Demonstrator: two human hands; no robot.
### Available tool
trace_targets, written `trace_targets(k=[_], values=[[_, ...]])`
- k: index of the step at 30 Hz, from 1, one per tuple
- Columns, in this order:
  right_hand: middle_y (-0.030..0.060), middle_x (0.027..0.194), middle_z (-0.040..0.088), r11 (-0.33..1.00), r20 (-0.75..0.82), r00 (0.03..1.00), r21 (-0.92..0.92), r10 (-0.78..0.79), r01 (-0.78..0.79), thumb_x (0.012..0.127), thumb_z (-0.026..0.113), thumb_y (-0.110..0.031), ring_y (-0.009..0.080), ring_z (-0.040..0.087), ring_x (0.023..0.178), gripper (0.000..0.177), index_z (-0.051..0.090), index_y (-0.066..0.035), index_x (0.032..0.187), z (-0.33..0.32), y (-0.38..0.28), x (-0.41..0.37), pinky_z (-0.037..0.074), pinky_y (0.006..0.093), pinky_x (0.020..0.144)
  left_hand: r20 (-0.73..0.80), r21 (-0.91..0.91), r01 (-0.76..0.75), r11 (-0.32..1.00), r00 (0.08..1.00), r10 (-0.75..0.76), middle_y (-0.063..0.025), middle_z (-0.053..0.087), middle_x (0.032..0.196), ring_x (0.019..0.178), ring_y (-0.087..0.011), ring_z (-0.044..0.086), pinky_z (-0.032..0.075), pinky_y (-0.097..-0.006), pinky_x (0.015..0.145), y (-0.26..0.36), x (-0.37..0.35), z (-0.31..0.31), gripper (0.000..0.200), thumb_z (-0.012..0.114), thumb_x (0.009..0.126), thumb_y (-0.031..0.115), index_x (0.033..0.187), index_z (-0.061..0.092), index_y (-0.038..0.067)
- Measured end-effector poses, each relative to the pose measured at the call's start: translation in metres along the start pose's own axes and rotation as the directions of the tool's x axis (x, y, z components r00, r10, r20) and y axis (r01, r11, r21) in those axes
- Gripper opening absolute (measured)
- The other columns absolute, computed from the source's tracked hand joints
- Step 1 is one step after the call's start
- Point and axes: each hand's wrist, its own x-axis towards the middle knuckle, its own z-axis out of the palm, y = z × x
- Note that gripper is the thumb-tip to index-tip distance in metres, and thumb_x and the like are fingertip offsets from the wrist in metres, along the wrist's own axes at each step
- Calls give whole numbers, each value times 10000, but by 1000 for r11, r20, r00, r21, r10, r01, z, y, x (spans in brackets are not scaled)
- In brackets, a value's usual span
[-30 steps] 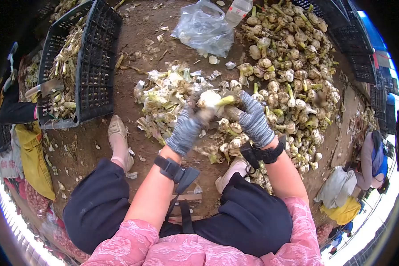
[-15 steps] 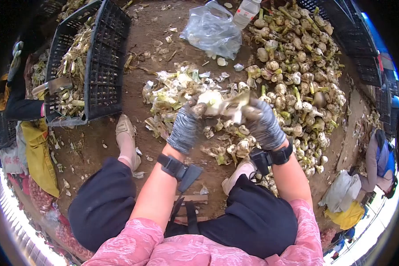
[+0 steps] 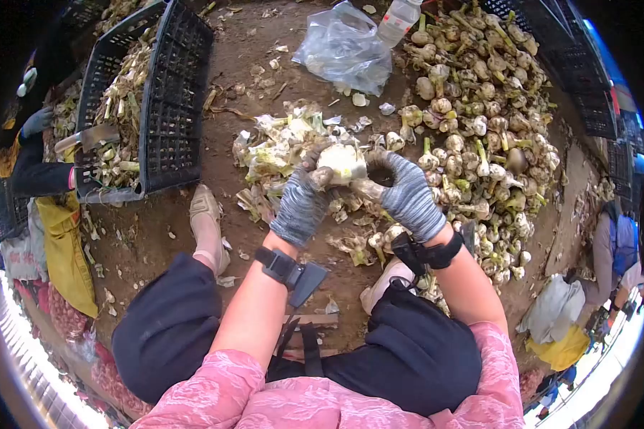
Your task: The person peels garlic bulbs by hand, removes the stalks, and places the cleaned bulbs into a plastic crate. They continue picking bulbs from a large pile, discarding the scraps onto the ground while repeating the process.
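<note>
At the far left, a white sack (image 3: 23, 250) lies beside a yellow sack (image 3: 66, 250) on the ground. Above them is another person's gloved hand (image 3: 37, 121), with a dark sleeve (image 3: 39, 171) near it. Next comes a black plastic crate (image 3: 175, 100) with holes in its sides. It is full of dry garlic stems and leaves (image 3: 125, 93), and a tool with a wooden handle and a flat metal blade (image 3: 100, 134) lies on them. To the right, a pale shoe (image 3: 205, 206) stands on the brown dirt. Then there is a messy heap of garlic skins (image 3: 268, 146). The left hand (image 3: 300, 204), in a gray striped glove, is over the right edge of this heap. Its fingers are closed on the left side of a white garlic bulb (image 3: 342, 163). The bulb is up between the two hands. Farther up, a clear plastic bag (image 3: 343, 50) touches or almost touches a clear bottle (image 3: 399, 23); I cannot tell which. The right hand (image 3: 411, 196) wears a gray glove too, and its fingers are bent and hold the right side of the bulb. Beside it is a big pile of garlic bulbs (image 3: 494, 129), many with short stems. At the far right are black crates (image 3: 583, 86), and lower down a gray cloth (image 3: 554, 307) lies against a yellow cloth (image 3: 562, 349).
</note>
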Motion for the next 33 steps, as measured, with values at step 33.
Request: trace_targets(k=[33], values=[[89, 1133, 507, 993, 37, 998, 109, -44, 40, 679, 700, -97, 156, 516, 978, 662, 374, -27, 1251, 2, -5, -11, 465, 267, 778, 100, 294, -198, 935, 979, 176, -71, 507, 1061, 967, -167, 507, 419, -299, 860, -5, -5, 5, 578, 722, 648, 118, 1128, 405, 62]])
